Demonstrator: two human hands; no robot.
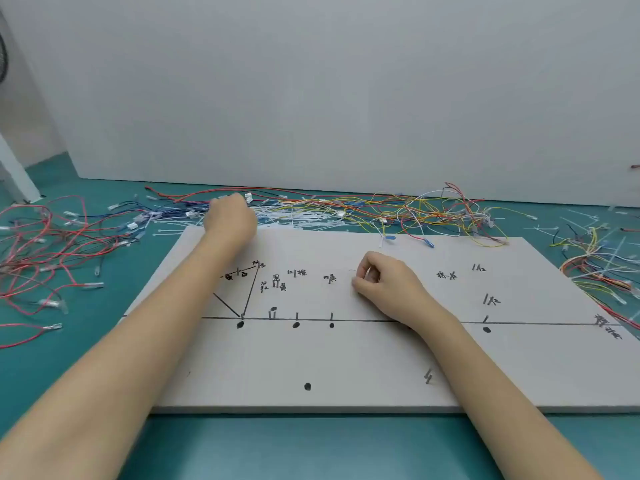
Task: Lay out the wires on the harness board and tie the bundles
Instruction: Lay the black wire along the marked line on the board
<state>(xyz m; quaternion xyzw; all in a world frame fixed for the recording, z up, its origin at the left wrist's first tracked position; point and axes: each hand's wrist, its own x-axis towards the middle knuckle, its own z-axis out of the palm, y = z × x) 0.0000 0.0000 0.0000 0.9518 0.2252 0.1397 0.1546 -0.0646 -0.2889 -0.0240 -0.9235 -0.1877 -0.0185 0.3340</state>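
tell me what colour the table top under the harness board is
Teal green table top, seen plainly in the head view around the pale grey harness board.

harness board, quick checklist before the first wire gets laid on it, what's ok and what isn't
1. Harness board flat on the table, route line and labels readable: ok.
2. Wire laid along the route line: not ok, none there yet.
3. Left hand at the loose wires past the board's far edge: ok; whether its grip has one, cannot tell.
4. Right hand resting curled on the board; holding anything: cannot tell.
5. White cable ties within reach behind the board: ok.
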